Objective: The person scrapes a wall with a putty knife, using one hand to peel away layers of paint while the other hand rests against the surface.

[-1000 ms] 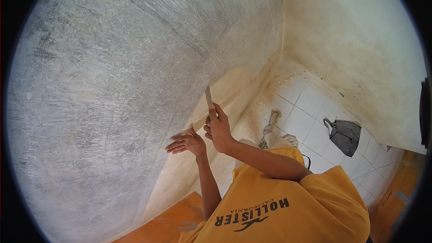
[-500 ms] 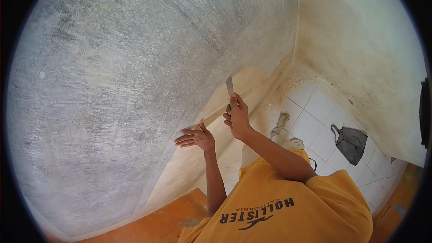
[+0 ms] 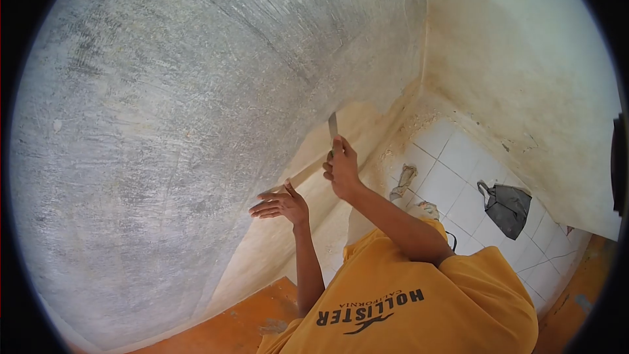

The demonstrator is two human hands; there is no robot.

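Observation:
My right hand is closed around the handle of a putty knife. Its narrow metal blade points up toward the wall, by the border between the grey scraped surface and the cream area below; whether the blade tip touches is hard to tell. Lower and to the left, my left hand is open with fingers stretched out beside the wall, holding nothing. Most of the knife's handle is hidden by my fingers.
A second wall, stained cream, meets the first at a corner on the right. On the white tiled floor lie a dark grey bag and a dusty tan object. Orange flooring shows at lower left.
The view has shifted slightly, so the whole scene sits a little further left. The knife's blade looks a bit more upright. My left hand keeps nearly the same pose.

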